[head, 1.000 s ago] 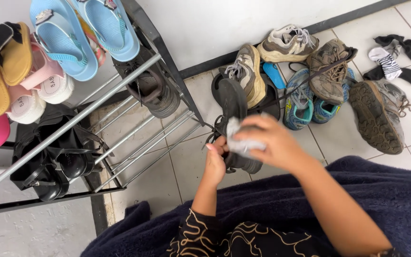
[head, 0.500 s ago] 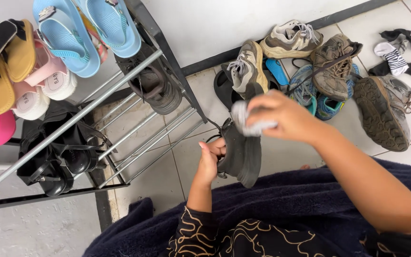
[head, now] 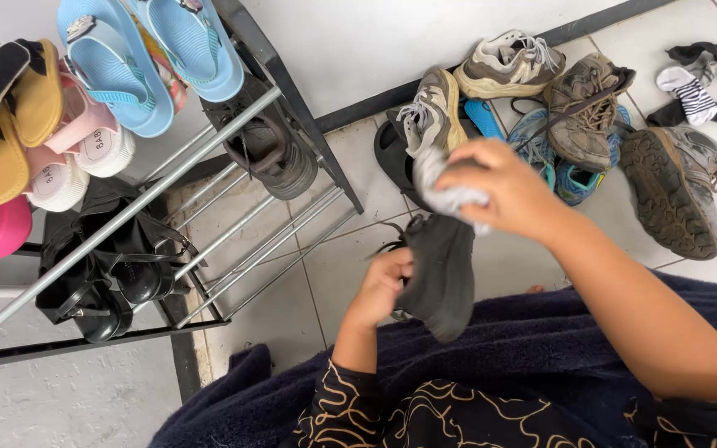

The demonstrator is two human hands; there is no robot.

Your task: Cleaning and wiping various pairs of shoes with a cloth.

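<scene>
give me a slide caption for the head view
Left hand holds a dark shoe, right hand presses a grey cloth to it, beside a shoe rack.

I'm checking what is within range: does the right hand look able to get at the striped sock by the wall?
Probably not right now: the right hand holds a grey cloth, and the piled sneakers lie before the striped sock.

I see a dark grey shoe (head: 440, 274) held up over the tiled floor, sole side turned toward me, toe hanging down toward the dark blue cloth, laces trailing at its upper end. Touching its top is a crumpled pale grey rag (head: 446, 189), bunched into a wad.
</scene>
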